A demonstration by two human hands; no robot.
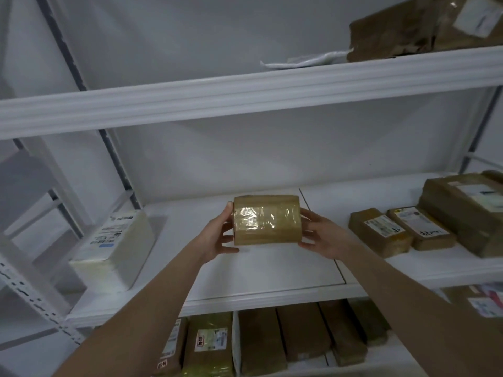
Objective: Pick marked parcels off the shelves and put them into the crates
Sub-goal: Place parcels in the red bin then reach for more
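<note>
Held parcel: a brown parcel [268,220] wrapped in glossy tape, level between both hands over the middle shelf [261,270]; I can't tell whether it touches the board
Left hand: the left hand [217,236] clasps the parcel's left end, thumb under the lower corner
Right hand: the right hand [321,238] clasps the right end, fingers going behind it
Shelf, left side: a white parcel [114,246] with a printed label, well apart
Shelf, right side: two small labelled parcels [378,232] side by side, just beside a large brown package [468,210]
Shelf above: a crumpled brown package [408,31] beside a white bag [307,59]
Shelf below: a row of brown parcels [272,338] packed close together
</note>
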